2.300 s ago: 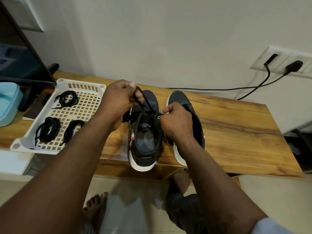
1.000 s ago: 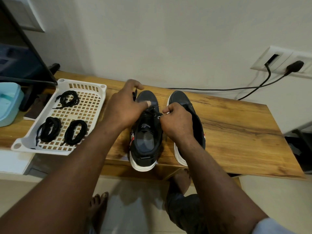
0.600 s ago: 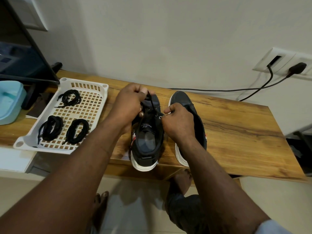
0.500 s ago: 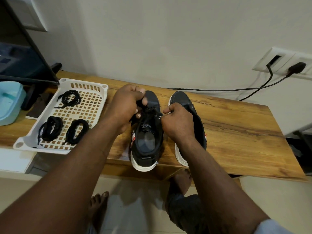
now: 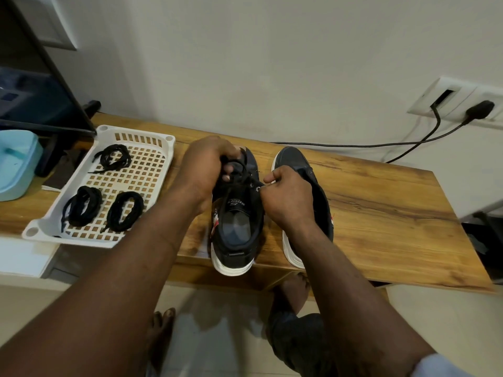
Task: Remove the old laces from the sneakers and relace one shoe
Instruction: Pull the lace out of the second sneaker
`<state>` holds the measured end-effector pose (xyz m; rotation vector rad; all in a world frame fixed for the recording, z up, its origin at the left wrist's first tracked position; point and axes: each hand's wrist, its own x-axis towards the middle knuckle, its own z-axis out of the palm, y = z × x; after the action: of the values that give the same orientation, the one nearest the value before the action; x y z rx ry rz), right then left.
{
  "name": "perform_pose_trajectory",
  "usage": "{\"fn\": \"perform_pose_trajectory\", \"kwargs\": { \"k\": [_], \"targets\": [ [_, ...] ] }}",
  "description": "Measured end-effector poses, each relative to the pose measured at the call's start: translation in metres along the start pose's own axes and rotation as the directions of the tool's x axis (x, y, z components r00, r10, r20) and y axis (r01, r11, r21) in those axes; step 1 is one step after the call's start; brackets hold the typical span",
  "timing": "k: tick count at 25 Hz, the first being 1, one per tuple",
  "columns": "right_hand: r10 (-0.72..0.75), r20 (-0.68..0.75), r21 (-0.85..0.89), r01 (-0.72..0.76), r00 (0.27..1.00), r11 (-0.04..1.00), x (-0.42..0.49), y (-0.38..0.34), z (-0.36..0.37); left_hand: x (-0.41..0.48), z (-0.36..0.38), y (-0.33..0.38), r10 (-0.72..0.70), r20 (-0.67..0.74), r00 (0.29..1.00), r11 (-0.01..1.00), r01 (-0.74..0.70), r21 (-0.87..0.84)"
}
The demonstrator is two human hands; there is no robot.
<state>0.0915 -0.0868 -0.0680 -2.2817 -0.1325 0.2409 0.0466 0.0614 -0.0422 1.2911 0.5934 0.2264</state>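
Two black sneakers with white soles stand side by side on the wooden table, heels toward me. My left hand (image 5: 202,167) grips a black lace (image 5: 236,174) above the left sneaker (image 5: 236,221), its fingers curled round the strand. My right hand (image 5: 287,197) pinches the eyelet edge of that same shoe on its right side. The right sneaker (image 5: 292,159) lies partly hidden behind my right hand and forearm.
A white perforated tray (image 5: 152,148) at the left holds three coiled black laces (image 5: 81,205). A light blue container (image 5: 16,164) and a dark monitor stand lie further left. A black cable (image 5: 353,145) runs along the wall to a socket (image 5: 462,102). The table (image 5: 394,213) ends at the right.
My left hand has worked the lace at the left sneaker's tongue, lifting, lowering and again gripping it near the toe side. My right hand has stayed on the eyelet edge.
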Motion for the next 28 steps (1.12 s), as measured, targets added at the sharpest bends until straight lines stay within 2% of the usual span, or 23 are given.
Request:
{"fn": "perform_pose_trajectory", "kwargs": {
  "k": [1,2,3,4,5,6,7,8,10,11,12,14,15,20,26,28],
  "targets": [
    [0.004,0.005,0.001,-0.004,1.000,1.000,0.000,0.000,0.000,-0.002,-0.005,0.004,-0.056,-0.042,0.998,0.994,0.052,-0.096],
    [0.007,0.010,-0.001,-0.007,1.000,1.000,0.000,-0.001,0.000,0.000,-0.010,0.005,-0.047,-0.123,0.991,0.999,0.047,-0.002],
    [0.005,0.016,-0.010,-0.005,1.000,1.000,0.001,-0.002,0.001,0.003,-0.015,0.003,0.022,-0.189,0.982,0.965,0.028,0.259],
    [-0.005,0.022,-0.026,0.006,1.000,1.000,0.000,-0.003,0.002,0.006,-0.020,-0.001,0.114,-0.225,0.968,0.816,0.037,0.576],
    [-0.029,0.029,-0.052,0.030,0.999,0.998,-0.001,-0.005,0.003,0.005,-0.024,-0.006,0.189,-0.224,0.956,0.594,0.070,0.802],
    [-0.066,0.033,-0.080,0.069,0.997,0.994,-0.003,-0.007,0.004,0.003,-0.024,-0.008,0.232,-0.192,0.954,0.405,0.085,0.911],
    [-0.116,0.037,-0.112,0.119,0.993,0.987,-0.004,-0.008,0.005,0.001,-0.024,-0.009,0.255,-0.160,0.953,0.309,0.077,0.948],
    [-0.174,0.047,-0.150,0.180,0.984,0.972,-0.005,-0.009,0.006,-0.001,-0.023,-0.009,0.298,-0.123,0.947,0.275,0.038,0.961],
    [-0.289,0.101,-0.258,0.306,0.952,0.916,-0.006,-0.010,0.011,-0.005,-0.020,-0.007,0.376,-0.035,0.926,0.288,-0.081,0.954],
    [-0.325,0.135,-0.311,0.351,0.936,0.883,-0.007,-0.010,0.014,-0.007,-0.018,-0.006,0.362,-0.005,0.932,0.308,-0.115,0.944],
    [-0.339,0.158,-0.351,0.374,0.927,0.858,-0.007,-0.009,0.017,-0.008,-0.015,-0.006,0.306,0.017,0.952,0.307,-0.116,0.945],
    [-0.339,0.148,-0.387,0.370,0.929,0.844,-0.007,-0.008,0.020,-0.009,-0.010,-0.010,0.187,0.050,0.981,0.218,-0.091,0.972],
    [-0.340,0.127,-0.394,0.362,0.932,0.845,-0.006,-0.008,0.021,-0.008,-0.010,-0.013,0.174,0.053,0.983,0.210,-0.090,0.974],
    [-0.371,0.100,-0.474,0.372,0.923,0.798,-0.006,-0.005,0.027,-0.003,-0.018,-0.017,0.144,0.024,0.989,0.471,-0.090,0.877],
    [-0.388,0.094,-0.515,0.379,0.917,0.769,-0.005,-0.005,0.034,0.005,-0.025,-0.023,0.105,0.012,0.994,0.577,-0.071,0.814],
    [-0.373,0.071,-0.497,0.357,0.925,0.791,-0.004,-0.006,0.036,0.005,-0.026,-0.024,0.104,-0.004,0.995,0.590,-0.059,0.805]
  ]
}}
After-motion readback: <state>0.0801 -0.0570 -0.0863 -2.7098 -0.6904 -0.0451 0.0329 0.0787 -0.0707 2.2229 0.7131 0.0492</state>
